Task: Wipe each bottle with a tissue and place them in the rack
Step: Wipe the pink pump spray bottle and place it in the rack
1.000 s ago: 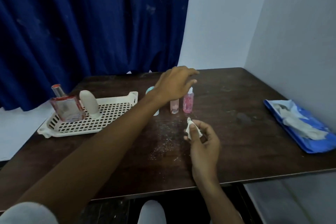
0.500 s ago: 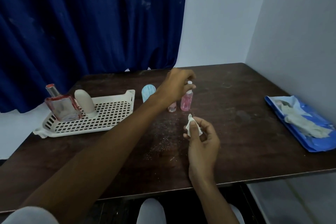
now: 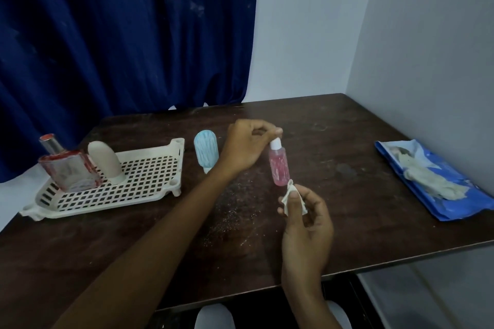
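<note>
While the left hand (image 3: pixel 247 145) pinches the white cap of a small clear plastic bottle of pink liquid (image 3: pixel 279 165) and holds it upright above the middle of the dark wooden tabletop (image 3: pixel 347 195), the right hand (image 3: pixel 307 224) grips a crumpled white tissue (image 3: pixel 291 196) between thumb and fingers, its top touching the bottle's base. Near the tabletop's left edge sits a cream perforated plastic rack (image 3: pixel 139 184), carrying a square glass perfume bottle with red trim (image 3: pixel 68 171) and a rounded cream bottle (image 3: pixel 105 161). Just beside the rack's right end stands a pale blue ribbed bottle (image 3: pixel 205 152). At the right edge lies a blue tissue packet (image 3: pixel 433 181).
</note>
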{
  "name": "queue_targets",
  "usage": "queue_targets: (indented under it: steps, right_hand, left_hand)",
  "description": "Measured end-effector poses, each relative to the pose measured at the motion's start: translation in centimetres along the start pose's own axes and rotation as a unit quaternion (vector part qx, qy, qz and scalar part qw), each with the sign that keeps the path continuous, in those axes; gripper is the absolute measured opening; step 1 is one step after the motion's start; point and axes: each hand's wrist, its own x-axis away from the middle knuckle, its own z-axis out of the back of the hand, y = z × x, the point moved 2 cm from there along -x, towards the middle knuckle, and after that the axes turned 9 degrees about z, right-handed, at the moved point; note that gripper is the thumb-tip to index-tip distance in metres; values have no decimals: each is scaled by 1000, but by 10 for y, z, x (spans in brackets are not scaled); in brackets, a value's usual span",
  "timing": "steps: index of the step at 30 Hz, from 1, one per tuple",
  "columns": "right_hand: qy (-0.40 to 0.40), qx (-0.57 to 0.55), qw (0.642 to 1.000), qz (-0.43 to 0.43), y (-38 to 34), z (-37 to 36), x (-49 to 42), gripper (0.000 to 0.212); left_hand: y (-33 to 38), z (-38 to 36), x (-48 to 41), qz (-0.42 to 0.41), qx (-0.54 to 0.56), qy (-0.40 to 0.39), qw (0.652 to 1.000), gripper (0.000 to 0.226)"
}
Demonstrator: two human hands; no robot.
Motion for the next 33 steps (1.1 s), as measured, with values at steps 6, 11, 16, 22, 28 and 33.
queue_targets:
  steps: [6,11,16,22,28,33]
  right_hand:
    - [-47,112,989,82,-23,29,-28,6]
    - [-123,190,968,105,-24,27,-44,7]
    - [-159,212,957,116,-18,18,-57,8]
    - [-151,217,956,125,-9,12,-52,8]
    - [-142,218,958,122,-4,13,-53,9]
    - [-168,283,915,235,-15,14,-49,15]
  left_hand:
    - [-8,-13,13,60,175,-137,973,22]
    - [-18,-22,19,99,266,-157,946,23]
    - [-20,-32,21,124,320,-129,930,21]
    - [-22,-45,32,152,345,-89,922,28]
    - [-19,-47,41,168,405,-145,887,35]
    - [-20,-42,43,190,384,-119,896,30]
